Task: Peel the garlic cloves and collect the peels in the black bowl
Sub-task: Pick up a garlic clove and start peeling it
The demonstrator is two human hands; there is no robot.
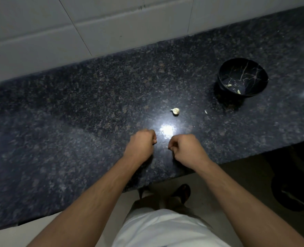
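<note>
Both fists, left hand (pixel 142 143) and right hand (pixel 185 148), are sitting curled on the dark speckled granite surface (pixel 76 104), can't tell if holding anything, while the small papery white garlic clove (pixel 175 111) is lying just beyond, slightly nearer the right, black marbled bowl (pixel 243 77) far right.

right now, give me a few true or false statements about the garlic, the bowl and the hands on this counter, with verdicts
1. The black bowl stands on the counter to the person's right. True.
2. The bowl holds nothing. False: a few pale bits lie inside it.
3. A garlic clove lies on the counter beyond the hands. True.
4. The left hand lies flat with straight fingers. False: its fingers are curled.
5. The right hand touches the bowl. False: it is well apart from it, near the left hand.
6. A small pale scrap lies between the clove and the bowl. True.
</note>
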